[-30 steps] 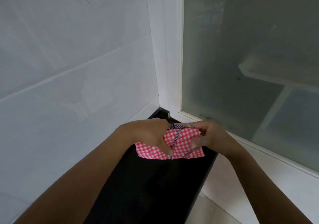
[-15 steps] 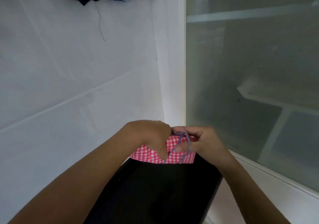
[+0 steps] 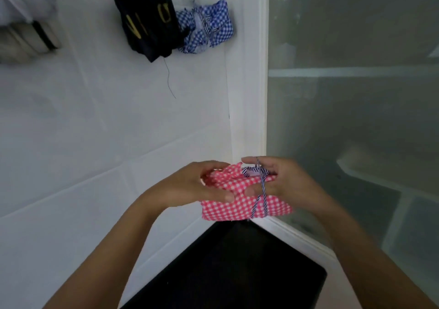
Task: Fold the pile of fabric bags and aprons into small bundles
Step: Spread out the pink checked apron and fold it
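A: Where is the folded piece?

B: The pink checked bundle [image 3: 237,206] is between both hands, in front of the corner where the white tiled wall [image 3: 95,130] meets the frosted glass panel [image 3: 356,118]. Its lower edge sits just at the far tip of the black counter [image 3: 237,273]. I cannot tell whether it touches the counter.

A: How does the left hand [image 3: 187,186] hold it?

B: It grasps the bundle's left end. The thumb lies flat on the front face and the fingers [image 3: 213,165] curl over the top edge to the back.

A: And the right hand [image 3: 287,182]?

B: It grasps the right end the same way, thumb pressed on the front and fingers [image 3: 251,160] bent round behind. A blue-and-white striped string [image 3: 262,191] runs from the index finger down across the front of the bundle, near its right side, and wraps under the lower edge.

A: Is the bundle tidy?

B: The lower part is flat and square. The top is rumpled, with a bit of white lining showing beside the string.

A: Anything else in view?

B: High on the wall a dark fabric piece with yellow lettering [image 3: 149,23] hangs from a hook, touching a blue checked fabric piece [image 3: 211,23] on its right. A grey object [image 3: 26,40] is at the upper left edge, too blurred to make out.
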`<state>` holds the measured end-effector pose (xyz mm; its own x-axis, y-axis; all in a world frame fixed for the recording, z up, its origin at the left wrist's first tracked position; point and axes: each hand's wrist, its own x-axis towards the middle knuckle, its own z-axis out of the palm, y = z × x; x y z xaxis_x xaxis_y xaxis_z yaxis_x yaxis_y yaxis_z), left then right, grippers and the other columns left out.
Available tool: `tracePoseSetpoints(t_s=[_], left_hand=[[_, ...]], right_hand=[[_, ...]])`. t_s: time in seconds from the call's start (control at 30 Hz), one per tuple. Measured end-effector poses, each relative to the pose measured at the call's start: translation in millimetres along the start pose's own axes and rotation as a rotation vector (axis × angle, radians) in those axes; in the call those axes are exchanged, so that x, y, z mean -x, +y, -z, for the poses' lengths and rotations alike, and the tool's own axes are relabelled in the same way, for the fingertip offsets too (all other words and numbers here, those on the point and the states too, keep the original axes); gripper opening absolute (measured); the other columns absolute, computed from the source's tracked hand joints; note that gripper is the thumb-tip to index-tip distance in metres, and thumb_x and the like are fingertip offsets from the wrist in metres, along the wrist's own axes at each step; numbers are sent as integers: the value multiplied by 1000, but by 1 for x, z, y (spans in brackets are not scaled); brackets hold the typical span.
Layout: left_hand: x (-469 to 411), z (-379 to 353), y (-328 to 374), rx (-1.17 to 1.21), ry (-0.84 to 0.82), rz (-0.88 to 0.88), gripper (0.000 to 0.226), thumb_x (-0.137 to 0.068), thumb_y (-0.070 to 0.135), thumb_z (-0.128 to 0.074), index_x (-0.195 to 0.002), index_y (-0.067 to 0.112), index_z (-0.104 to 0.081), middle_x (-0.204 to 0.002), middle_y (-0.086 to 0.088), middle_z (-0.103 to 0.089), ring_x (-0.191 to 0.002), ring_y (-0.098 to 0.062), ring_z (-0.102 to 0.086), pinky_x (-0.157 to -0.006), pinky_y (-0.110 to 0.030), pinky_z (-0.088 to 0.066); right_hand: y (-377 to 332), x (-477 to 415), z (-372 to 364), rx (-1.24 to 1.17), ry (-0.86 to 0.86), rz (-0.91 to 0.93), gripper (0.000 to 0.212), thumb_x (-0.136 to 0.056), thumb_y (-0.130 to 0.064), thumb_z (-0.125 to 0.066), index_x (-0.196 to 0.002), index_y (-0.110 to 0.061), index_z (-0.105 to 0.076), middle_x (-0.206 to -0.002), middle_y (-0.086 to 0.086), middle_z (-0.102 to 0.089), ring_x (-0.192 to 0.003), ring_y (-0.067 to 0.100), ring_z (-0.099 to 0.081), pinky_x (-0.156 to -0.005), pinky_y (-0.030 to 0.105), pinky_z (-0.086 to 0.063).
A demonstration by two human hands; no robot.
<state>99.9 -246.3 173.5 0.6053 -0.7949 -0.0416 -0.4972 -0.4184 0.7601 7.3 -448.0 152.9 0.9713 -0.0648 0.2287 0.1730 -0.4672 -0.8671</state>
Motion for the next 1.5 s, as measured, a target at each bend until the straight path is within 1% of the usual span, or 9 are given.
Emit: tracePoseSetpoints(t_s=[0.13, 0.3, 0.47, 0.67, 0.8, 1.03, 1.27, 1.37, 1.5], left_hand=[[6, 15, 7, 298, 40, -129, 100, -46, 60, -85, -134, 39, -42, -127, 15, -57, -116, -5, -57, -90, -30, -53], [-11, 16, 32, 241, 456, -251, 29, -79, 30, -75, -104, 27, -59, -94, 12, -70, -88, -4, -67, -65, -16, -53], [-29, 18, 46, -147, 639, -363, 19, -87, 18, -67, -105, 16, -63, -91, 7, -67, -82, 1, -62, -65, -6, -44], [-56, 32, 77, -46, 751, -299, 20, -85, 31, -69, -101, 23, -61, -85, 16, -62, -75, 2, -61, -57, -5, -44], [-75, 49, 103, 223, 777, -207, 33, -82, 41, -68, -108, 28, -51, -90, 18, -57, -79, 0, -58, -57, -12, -43], [-100, 84, 126, 442, 903, -403, 57, -84, 30, -70, -132, 26, -39, -106, 20, -51, -94, 2, -56, -70, -13, -53], [-116, 128, 150, 576, 961, -399, 40, -98, 24, -50, -137, 20, -42, -113, 6, -56, -95, -6, -56, -72, -19, -50], [-122, 126, 150, 607, 1044, -424, 46, -99, 18, -45, -144, 21, -35, -125, 4, -52, -110, -12, -54, -87, -26, -51], [-128, 121, 143, 589, 1169, -460, 51, -100, 11, -42, -148, 22, -28, -126, 7, -48, -112, -8, -50, -84, -17, -47]], right_hand=[[-28, -20, 31, -106, 24, 133, 42, -66, -22, -78, -103, -36, -63, -98, -20, -68, -84, -7, -66, -69, 10, -51], [-57, -50, 44, 19, 37, 257, 38, -64, -39, -74, -102, -38, -65, -100, -16, -71, -93, 3, -67, -83, 22, -54], [-76, -73, 53, 361, 10, 378, 27, -83, -15, -71, -106, -29, -71, -82, -35, -62, -82, -16, -61, -75, 3, -44], [-83, -97, 47, -283, 418, 288, 11, -82, -14, -72, -93, -14, -76, -83, -9, -75, -78, 7, -71, -66, 15, -54], [-104, -116, 61, -396, 519, 267, 9, -81, -13, -72, -89, -11, -76, -82, -2, -75, -75, 11, -72, -64, 19, -56], [-159, -191, 107, -143, 498, 282, 15, -79, -21, -77, -92, -13, -76, -89, -1, -75, -80, 13, -71, -78, 28, -58], [-214, -267, 117, 281, 501, 219, 28, -76, -21, -74, -97, -3, -73, -94, 8, -72, -86, 21, -67, -84, 34, -56], [-228, -289, 116, 397, 474, 219, 29, -80, -23, -72, -101, -3, -70, -101, 10, -70, -94, 23, -65, -86, 34, -54], [-234, -302, 107, 475, 446, 211, 28, -86, -24, -67, -101, -1, -67, -101, 10, -67, -98, 25, -63, -86, 32, -52]])
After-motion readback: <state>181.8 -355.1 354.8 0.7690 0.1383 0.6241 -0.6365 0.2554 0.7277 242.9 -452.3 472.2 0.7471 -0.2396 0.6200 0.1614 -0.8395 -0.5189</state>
